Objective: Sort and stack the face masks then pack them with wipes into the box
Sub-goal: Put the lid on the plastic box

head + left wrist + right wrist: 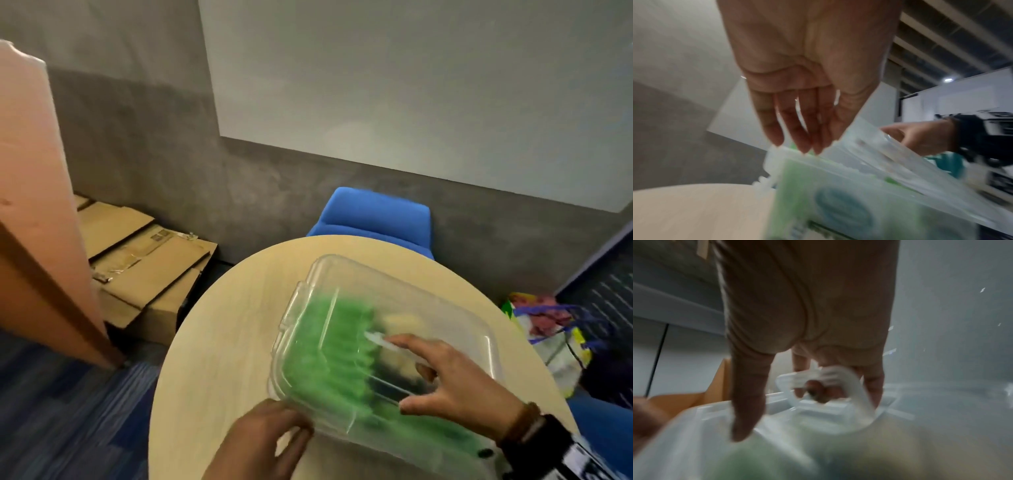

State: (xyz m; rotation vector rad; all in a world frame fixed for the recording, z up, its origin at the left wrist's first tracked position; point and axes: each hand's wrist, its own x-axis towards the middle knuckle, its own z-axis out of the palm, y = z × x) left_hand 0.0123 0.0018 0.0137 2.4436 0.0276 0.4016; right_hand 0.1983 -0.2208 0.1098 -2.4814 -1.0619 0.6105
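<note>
The right hand (455,387) lies spread on top of the clear lid (442,315) in the lower right of the head view, fingers straight and apart, fingertips pressing the plastic. In the right wrist view its thumb (748,395) points down onto the lid, and a white tab (830,378) sits among the other fingers, too blurred to tell whether they hook it. The left hand (263,442), at the bottom centre of the head view, rests against the near left corner of the box (291,346); its fingers look bent at the rim there, but blur hides whether they pinch it. In the left wrist view those fingers (797,129) hang straight down, tips at the box edge. Inside the box, a green wipes pack (329,356) fills the left side; dark and pale shapes to its right are too smeared to identify. The box sits on a round pale wooden table (212,329). Above it stands a blue chair (373,216), with flattened cardboard (144,260) at the left.
</note>
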